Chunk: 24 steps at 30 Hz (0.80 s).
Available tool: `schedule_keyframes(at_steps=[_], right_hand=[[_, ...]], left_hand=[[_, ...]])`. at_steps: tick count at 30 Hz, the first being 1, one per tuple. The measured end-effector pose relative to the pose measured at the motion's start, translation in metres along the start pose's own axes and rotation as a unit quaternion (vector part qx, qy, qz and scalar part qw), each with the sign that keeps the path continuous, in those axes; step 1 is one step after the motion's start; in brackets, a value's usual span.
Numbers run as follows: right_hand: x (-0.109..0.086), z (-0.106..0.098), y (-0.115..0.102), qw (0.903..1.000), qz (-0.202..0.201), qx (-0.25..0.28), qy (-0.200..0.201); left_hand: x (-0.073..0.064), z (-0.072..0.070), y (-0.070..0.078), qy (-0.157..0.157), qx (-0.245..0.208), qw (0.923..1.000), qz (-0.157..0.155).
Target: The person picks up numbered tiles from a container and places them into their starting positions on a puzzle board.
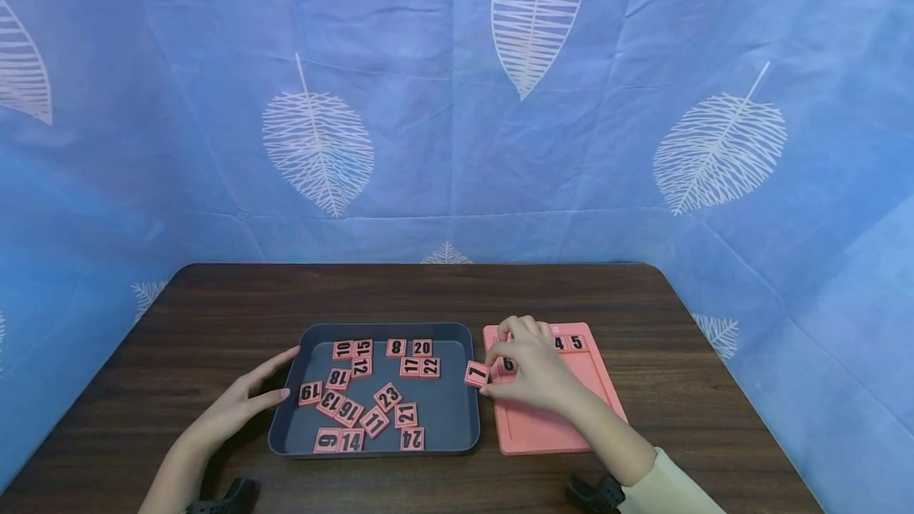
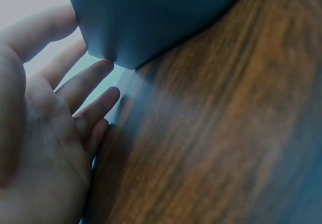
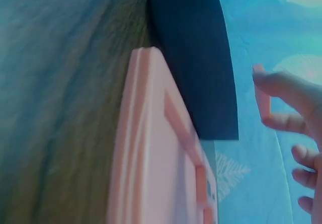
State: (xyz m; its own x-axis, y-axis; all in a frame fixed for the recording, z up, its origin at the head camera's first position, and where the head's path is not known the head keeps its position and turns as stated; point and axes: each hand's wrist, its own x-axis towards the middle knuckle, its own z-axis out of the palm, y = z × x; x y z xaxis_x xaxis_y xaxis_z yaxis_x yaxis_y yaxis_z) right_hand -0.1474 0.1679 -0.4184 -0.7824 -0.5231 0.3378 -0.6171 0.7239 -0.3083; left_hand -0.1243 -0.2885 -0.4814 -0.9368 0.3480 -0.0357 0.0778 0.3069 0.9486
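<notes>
My right hand (image 1: 531,371) pinches a pink number tile marked 7 (image 1: 476,373) between thumb and finger. In the right wrist view, the tile (image 3: 262,100) is seen edge-on and held up off the surfaces. It is over the gap between the dark tray (image 1: 443,411) and the pink board (image 1: 528,431). Tiles 4 and 5 (image 1: 569,343) sit in the board's top row, and a tile 6 (image 1: 508,365) below is partly covered by my fingers. My left hand (image 1: 232,407) rests its extended fingers against the tray's left side; the left wrist view shows the fingertips at the tray wall (image 2: 151,17).
Several loose number tiles (image 1: 348,411) lie turned various ways in the tray. Both tray and board stand on a dark wooden table (image 1: 685,387). A blue cloth (image 1: 428,141) with white leaf prints hangs behind and at both sides.
</notes>
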Motion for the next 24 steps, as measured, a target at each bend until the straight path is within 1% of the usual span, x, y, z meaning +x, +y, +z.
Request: schedule_keyframes(at_steps=[3,7,10,13,16,19,24], right_hand=[[-0.008,-0.002,0.006,0.9985,0.045,0.002,0.03],[-0.018,-0.002,0.016,0.9932,0.098,-0.011,0.061],[-0.026,-0.001,0.022,0.9875,0.131,-0.027,0.084],[-0.032,0.001,0.027,0.9817,0.156,-0.048,0.098],[-0.036,0.002,0.029,0.9761,0.184,-0.068,0.093],[-0.038,0.002,0.031,0.9699,0.218,-0.08,0.074],[-0.038,0.005,0.034,0.9607,0.26,-0.084,0.047]], left_hand=[[0.0,0.0,0.0,0.0,0.0,1.0,-0.002],[0.0,0.0,0.0,0.002,0.001,1.0,0.0],[0.0,0.0,0.0,0.003,0.003,1.0,0.001],[0.001,0.0,0.001,0.004,0.005,1.0,0.0],[0.001,0.0,0.001,0.005,0.005,1.0,-0.002],[0.001,0.0,0.001,0.004,0.004,1.0,-0.003],[0.0,0.0,0.001,0.003,0.003,1.0,-0.006]])
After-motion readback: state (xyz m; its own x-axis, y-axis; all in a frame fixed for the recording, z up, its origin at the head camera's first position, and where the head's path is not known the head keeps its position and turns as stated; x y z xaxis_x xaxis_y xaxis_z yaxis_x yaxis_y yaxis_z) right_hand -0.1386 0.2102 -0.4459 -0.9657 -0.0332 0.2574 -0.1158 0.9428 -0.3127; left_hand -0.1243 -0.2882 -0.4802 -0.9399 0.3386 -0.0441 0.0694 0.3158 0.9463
